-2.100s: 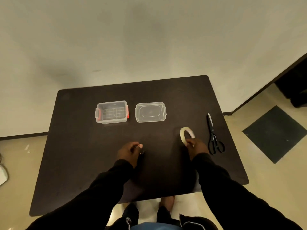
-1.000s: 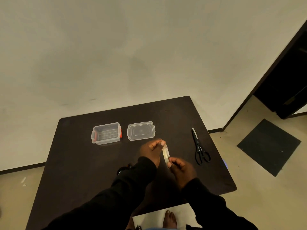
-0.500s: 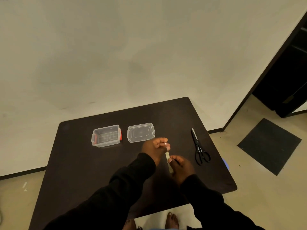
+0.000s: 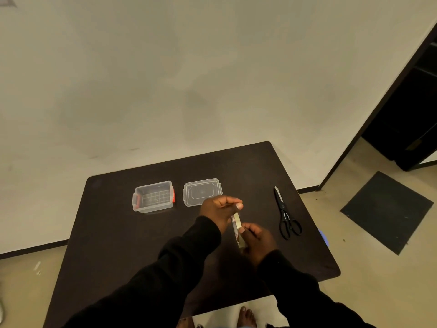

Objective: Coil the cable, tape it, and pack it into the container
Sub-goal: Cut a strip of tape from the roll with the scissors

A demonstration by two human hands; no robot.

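Note:
A pale roll of tape (image 4: 238, 230) stands on edge above the dark table (image 4: 118, 233), held between both hands. My right hand (image 4: 256, 240) grips its lower right side. My left hand (image 4: 218, 210) pinches at the roll's top edge with thumb and fingers. The clear container (image 4: 153, 197) with red latches sits open at the back left, and its clear lid (image 4: 202, 192) lies beside it to the right. The cable is hidden, likely under my left sleeve.
Black scissors (image 4: 285, 215) lie near the table's right edge, blades pointing away. A wall rises behind the table. A dark floor mat (image 4: 385, 211) and a doorway are on the right. Bare feet (image 4: 246, 318) show below the front edge.
My left hand left the cable and came over to the tape roll, which my right hand lifted from the table. Both hands now hold it slightly higher, and the view has tilted up.

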